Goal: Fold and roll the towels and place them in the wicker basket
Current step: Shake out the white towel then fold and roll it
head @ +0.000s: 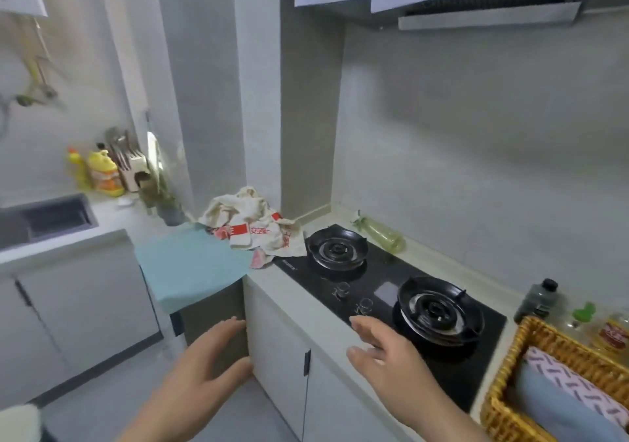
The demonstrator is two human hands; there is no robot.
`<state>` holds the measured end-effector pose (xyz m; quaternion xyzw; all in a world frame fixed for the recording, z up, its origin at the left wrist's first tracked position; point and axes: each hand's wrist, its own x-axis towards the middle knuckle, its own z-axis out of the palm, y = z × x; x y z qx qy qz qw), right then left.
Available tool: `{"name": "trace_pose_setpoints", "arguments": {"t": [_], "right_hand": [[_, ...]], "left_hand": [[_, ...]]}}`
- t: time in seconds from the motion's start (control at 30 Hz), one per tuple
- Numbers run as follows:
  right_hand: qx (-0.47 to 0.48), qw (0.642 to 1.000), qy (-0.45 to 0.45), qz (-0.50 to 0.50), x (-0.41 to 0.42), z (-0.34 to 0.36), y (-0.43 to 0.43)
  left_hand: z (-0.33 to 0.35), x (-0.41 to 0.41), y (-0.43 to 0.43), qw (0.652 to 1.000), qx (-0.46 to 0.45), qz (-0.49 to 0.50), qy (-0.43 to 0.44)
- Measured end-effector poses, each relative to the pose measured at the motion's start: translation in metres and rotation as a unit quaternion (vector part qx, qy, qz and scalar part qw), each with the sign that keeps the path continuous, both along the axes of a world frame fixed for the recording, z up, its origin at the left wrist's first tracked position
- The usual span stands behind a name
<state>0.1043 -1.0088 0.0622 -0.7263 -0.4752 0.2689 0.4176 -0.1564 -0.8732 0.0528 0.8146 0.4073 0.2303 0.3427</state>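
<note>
- Head view: your left hand (200, 366) is empty, with the fingers straight, slightly apart and curled round nothing.
- Your right hand (384, 356) is also empty, fingers straight and loosely spread, palm down over the counter's front edge. I cannot tell whether it touches the counter.
- A teal towel (190, 264) lies flat just beyond your left fingertips, its near edge hanging over the counter edge above them.
- A crumpled cream towel (255, 223) with red print sits farther ahead, between the lines of your two hands, on the teal towel's far corner.
- A pink cloth (258, 257) pokes out from under the cream towel's near side.
- The wicker basket (510, 373) sits on the counter, well to the right of your right fingers.
- Inside it, a rolled blue towel (558, 411) lies beside a rolled pink patterned towel (571, 377), and the two touch.
- The hob (374, 288) has two black burners, and its knobs (364, 305) are just ahead of your right fingertips.
- A green bottle (384, 235) lies on its side past the far burner.
- A dark bottle (537, 300) stands behind the basket.
- The sink (51, 220) and yellow bottles (103, 174) are far left of your left fingers, and blurred.
</note>
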Motion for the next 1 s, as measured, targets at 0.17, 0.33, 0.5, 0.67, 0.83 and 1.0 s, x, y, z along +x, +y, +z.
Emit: {"name": "trace_pose_setpoints", "arguments": {"t": [0.17, 0.33, 0.5, 0.67, 0.83, 1.0], "right_hand": [[0.014, 0.999, -0.018, 0.025, -0.066, 0.018, 0.031], [0.030, 0.997, -0.037, 0.060, -0.114, 0.031, 0.058], [0.021, 0.995, -0.050, 0.086, -0.135, 0.029, 0.088], [0.009, 0.996, -0.026, 0.086, -0.139, 0.015, 0.140], [0.010, 0.995, 0.005, 0.096, -0.132, -0.004, 0.218], [-0.001, 0.996, 0.042, 0.077, -0.112, -0.029, 0.309]], "left_hand": [[0.007, -0.068, 0.006, 0.999, 0.002, 0.042, -0.028], [0.016, -0.108, 0.014, 0.995, -0.007, 0.066, -0.073], [0.011, -0.126, 0.029, 0.994, -0.013, 0.072, -0.075], [0.002, -0.133, 0.072, 0.993, -0.023, 0.090, -0.076], [-0.017, -0.128, 0.146, 0.992, -0.036, 0.096, -0.070], [-0.031, -0.109, 0.236, 0.993, -0.045, 0.101, -0.040]]}}
